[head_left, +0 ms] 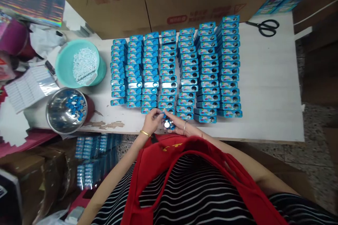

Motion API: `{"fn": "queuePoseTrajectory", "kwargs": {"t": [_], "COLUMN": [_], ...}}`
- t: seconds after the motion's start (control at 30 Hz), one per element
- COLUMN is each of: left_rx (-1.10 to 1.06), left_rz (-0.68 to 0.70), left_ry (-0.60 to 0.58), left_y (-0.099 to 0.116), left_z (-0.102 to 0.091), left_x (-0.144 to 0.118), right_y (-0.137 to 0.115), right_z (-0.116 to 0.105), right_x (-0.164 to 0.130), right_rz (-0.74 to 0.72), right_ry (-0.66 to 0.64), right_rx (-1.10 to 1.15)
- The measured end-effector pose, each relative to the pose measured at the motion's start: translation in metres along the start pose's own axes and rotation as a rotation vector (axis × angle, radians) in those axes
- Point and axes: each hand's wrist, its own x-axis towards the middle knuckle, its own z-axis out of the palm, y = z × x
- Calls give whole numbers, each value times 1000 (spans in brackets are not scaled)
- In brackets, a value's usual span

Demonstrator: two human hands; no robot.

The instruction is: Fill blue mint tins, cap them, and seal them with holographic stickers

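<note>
- Head view, the only one: our right hand (179,124) is cupped, fingers curled around a small cluster of round pieces (167,123), silver and blue, just over the near table edge.
- Our left hand (151,121) is bent in, thumb and fingertips drawn close together beside that cluster. Can't tell whether it pinches one piece or only touches.
- Ahead of both hands: blue boxes (208,88), seven columns on the white table (266,88). Round spots on their tops look dark in the right-hand columns, blue in the left-hand ones.
- More round pieces lie in the steel bowl (50,110) to our left; the turquoise pail (102,72) beyond it holds small white bits.
- Handling, our judgement: cup the right palm level and draw pieces singly with left thumb and index. They look smooth, so a loose grip could spill some off the edge.
- Check which face is up, silver or blue, while a piece is at the fingertips.
- Forearms best held low and clear of the front boxes; the columns look tight, and a nudge could skew a whole row.
</note>
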Motion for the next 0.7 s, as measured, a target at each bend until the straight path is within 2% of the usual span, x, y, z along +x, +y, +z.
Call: {"fn": "queuePoseTrajectory", "kwargs": {"t": [0.1, 0.17, 0.27, 0.47, 0.6, 0.63, 0.7], "left_rx": [210, 428, 648, 836, 899, 894, 778], "left_rz": [-193, -277, -375, -517, -510, -460, -265], "left_ry": [111, 117, 36, -150, -144, -111, -42], "left_y": [-9, -11, -6, 6, 11, 13, 17], "left_z": [-11, -19, -27, -33, -37, -35, -25], "left_x": [10, 19, 33, 53, 50, 45, 32], "right_y": [3, 5, 9, 13, 7, 5, 3], "right_z": [-11, -20, -30, -31, -23, -22, -20], "right_x": [-9, -14, -19, -18, -14, -14, -13], "right_rz": [-39, -79, -115, -166, -183, -193, -216], "right_ry": [-42, -50, -44, -4, 98, 124, 163], "right_rx": [36, 35, 23, 22, 26, 37, 71]}}
